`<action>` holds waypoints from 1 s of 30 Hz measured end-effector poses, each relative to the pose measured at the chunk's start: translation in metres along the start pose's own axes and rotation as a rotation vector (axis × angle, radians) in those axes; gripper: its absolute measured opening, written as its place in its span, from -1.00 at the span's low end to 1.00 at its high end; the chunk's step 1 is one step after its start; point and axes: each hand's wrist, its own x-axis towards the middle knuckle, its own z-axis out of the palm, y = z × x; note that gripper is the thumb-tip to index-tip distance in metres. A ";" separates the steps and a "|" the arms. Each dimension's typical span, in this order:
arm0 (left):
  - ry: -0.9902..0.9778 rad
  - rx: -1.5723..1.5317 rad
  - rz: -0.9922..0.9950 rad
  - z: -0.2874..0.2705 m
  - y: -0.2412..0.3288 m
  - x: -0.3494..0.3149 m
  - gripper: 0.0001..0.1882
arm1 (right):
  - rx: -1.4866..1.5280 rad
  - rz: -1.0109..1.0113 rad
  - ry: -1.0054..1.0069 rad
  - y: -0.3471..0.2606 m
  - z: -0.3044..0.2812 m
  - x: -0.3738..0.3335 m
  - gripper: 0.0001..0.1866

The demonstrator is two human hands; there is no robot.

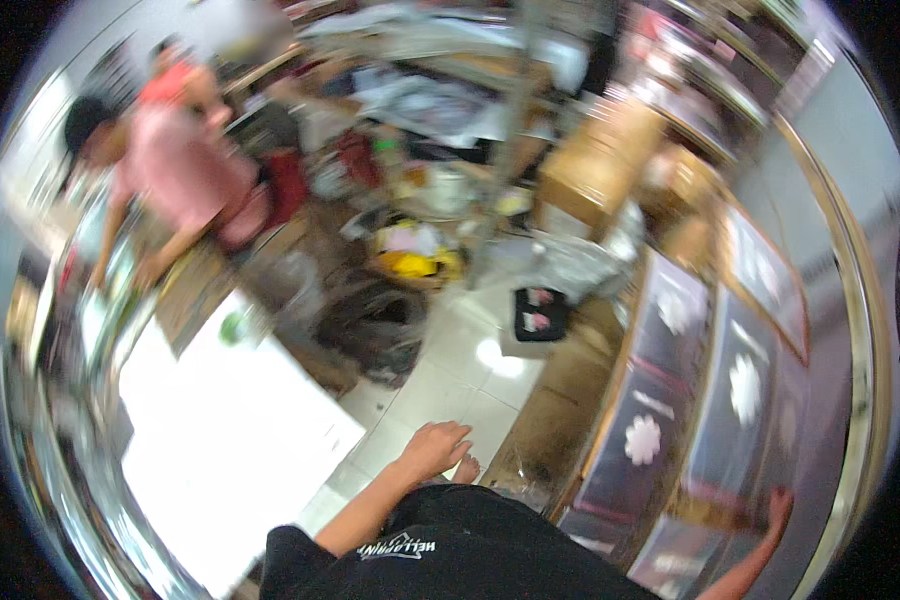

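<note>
My left hand [435,450] hangs in front of my body above the tiled floor. Its fingers are loosely bent and a little apart, with nothing visible in them. Off to the right, my right hand [778,510] reaches out beside dark panels [725,400] that bear white flower shapes. Its blurred fingers look stretched out and seem to hold nothing; whether they touch the panels or the pale surface beside them, I cannot tell. A large white tabletop [230,440] lies to the left of my left arm.
Two people work at the far left, one in a pink shirt [175,160]. Dark plastic bags [375,320] and piles of material crowd the floor ahead. Cardboard boxes [600,160] stand at the back right, behind a small black item with pink marks [540,314]. A metal post [505,150] rises mid-room.
</note>
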 end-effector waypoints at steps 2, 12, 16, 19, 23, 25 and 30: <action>0.056 -0.045 0.012 -0.003 -0.007 -0.008 -0.66 | -0.090 -0.175 0.069 0.037 -0.022 0.040 -0.66; 0.519 -0.102 -0.285 -0.064 -0.046 -0.119 -0.69 | 0.482 -0.823 -0.401 -0.490 0.051 0.072 -0.68; 0.812 0.023 -0.452 -0.092 -0.073 -0.185 -0.69 | 0.588 -0.996 -0.692 -0.635 0.135 -0.020 -0.73; 0.961 0.084 -0.640 -0.101 -0.094 -0.239 -0.67 | 0.467 -1.201 -0.706 -0.687 0.244 -0.061 -0.73; 1.055 0.353 -0.863 -0.101 -0.105 -0.298 -0.58 | 0.736 -0.786 -1.272 -0.714 0.330 -0.202 -0.74; 1.047 0.416 -0.926 -0.095 -0.111 -0.313 -0.55 | 0.827 -0.665 -1.400 -0.692 0.387 -0.250 -0.74; 0.984 0.479 -0.987 -0.087 -0.110 -0.322 -0.49 | 0.380 -0.395 -1.534 -0.626 0.435 -0.348 -0.77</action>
